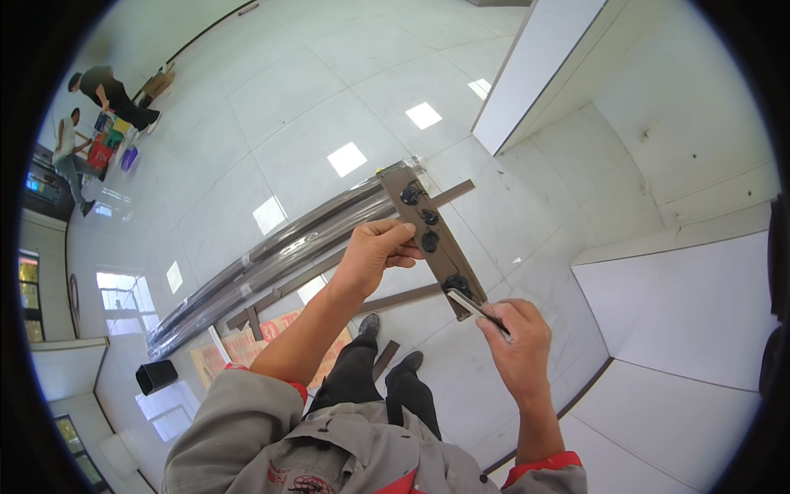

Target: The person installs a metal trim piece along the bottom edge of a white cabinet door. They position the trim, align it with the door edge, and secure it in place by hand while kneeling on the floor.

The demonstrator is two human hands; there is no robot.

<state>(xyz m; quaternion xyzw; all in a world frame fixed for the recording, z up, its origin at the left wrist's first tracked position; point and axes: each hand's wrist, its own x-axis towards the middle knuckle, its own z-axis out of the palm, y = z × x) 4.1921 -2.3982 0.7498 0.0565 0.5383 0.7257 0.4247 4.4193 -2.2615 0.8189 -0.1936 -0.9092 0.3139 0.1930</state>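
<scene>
Thumb and fingers of my left hand (381, 249) are closed on the left edge of a long brown flat strip (444, 253), which I hold up in front of me, slanting. Several glossy black blobs of a paste-like material (429, 240) sit on its upper face. My right hand (515, 335) is closed round a narrow flat tool with a pale blade, which looks like a scraper (469, 304). The tip of that blade touches or lies just over the blob at the strip's lower end; I cannot tell which.
Plastic-wrapped long profiles (271, 251) lie on the glossy tiled floor at left, near brown bars (403, 296) and printed cardboard (210, 362). A black square container (156, 376) stands farther left. White panels (675, 309) flank the right. Two people (115, 95) are at the far left.
</scene>
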